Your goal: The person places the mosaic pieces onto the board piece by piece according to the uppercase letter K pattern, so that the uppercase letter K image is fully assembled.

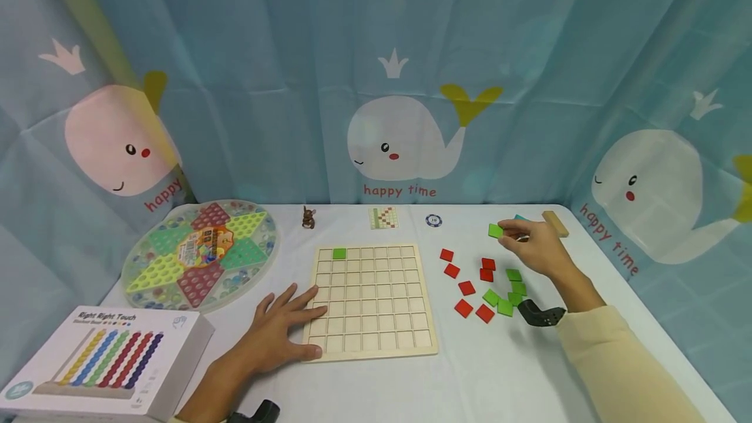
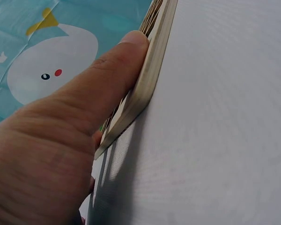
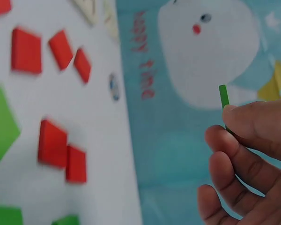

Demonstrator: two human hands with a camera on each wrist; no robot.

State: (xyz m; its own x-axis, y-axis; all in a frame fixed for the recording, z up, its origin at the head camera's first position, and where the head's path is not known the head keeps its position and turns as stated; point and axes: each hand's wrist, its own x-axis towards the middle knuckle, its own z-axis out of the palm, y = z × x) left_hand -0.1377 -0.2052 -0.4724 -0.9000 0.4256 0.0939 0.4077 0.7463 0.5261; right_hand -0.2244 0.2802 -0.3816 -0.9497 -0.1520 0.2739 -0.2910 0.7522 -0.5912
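Observation:
A square wooden grid board (image 1: 373, 356) lies flat on the table, with one green tile (image 1: 339, 253) in a cell of its top row. My left hand (image 1: 279, 335) rests on the board's left side with the fingers spread; in the left wrist view its thumb (image 2: 114, 63) lies against the board's edge. Out to the right, my right hand (image 1: 536, 245) pinches another green tile (image 1: 495, 231) between thumb and fingertips, raised above the table, seen edge-on in the right wrist view. Several loose red tiles (image 1: 467, 288) and green tiles (image 1: 514, 275) lie below that hand.
At the left are a round star-patterned game board (image 1: 252, 253) and a white box (image 1: 111, 361). Along the back stand a small brown figurine (image 1: 308, 218), a patterned card (image 1: 384, 218), a chip (image 1: 433, 220) and a wooden piece (image 1: 555, 224). A whale-print curtain (image 1: 276, 116) surrounds the table.

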